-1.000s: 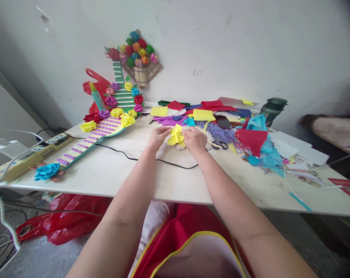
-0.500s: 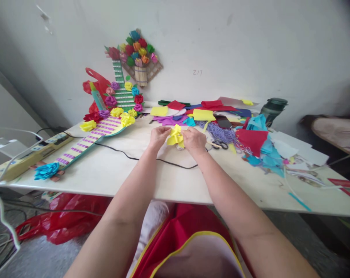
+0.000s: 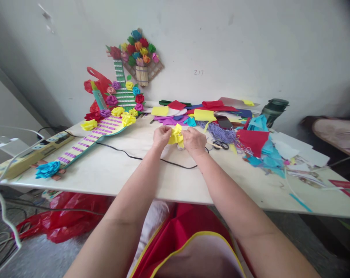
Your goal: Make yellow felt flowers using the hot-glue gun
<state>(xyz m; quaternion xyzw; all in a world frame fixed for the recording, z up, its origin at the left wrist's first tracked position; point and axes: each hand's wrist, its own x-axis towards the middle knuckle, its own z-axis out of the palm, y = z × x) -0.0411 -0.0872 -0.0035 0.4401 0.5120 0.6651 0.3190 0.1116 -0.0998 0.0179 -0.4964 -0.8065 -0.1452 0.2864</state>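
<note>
A yellow paper flower is held above the middle of the table, between my two hands. My left hand pinches its left edge with closed fingers. On the other side, my right hand grips the right edge, thumb and fingers together. The fingers partly cover the petals. Scissors with dark handles lie just right of my right hand. Behind the flower, yellow paper rests on a pile of coloured sheets.
A guitar-shaped craft with paper flowers lies at left, beside a power strip. A black cord crosses the white table. Purple shredded strands, a red sheet and a dark bottle are at right.
My left hand has shifted slightly to the right, closer to my right hand, and the flower's left side looks more gathered. The right hand has barely moved.
</note>
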